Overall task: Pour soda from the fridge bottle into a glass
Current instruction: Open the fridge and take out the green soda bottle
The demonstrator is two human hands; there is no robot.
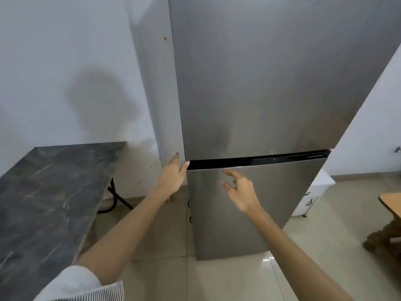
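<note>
Steel fridge point(260, 94) closed; left hand point(172, 174) touches its door edge.

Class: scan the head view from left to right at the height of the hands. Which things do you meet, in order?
Dark marble-look table → left hand → right hand → white cabinet → wooden furniture.

the fridge point(260, 94) is brushed silver-grey, with a black strip point(260, 160) between its two doors. the table point(43, 192) top is dark grey marble streaked with white. the wall point(54, 61) is pale bluish white, the floor point(325, 213) beige tile. the sleeve point(86, 287) is white with fine grey stripes.
</note>
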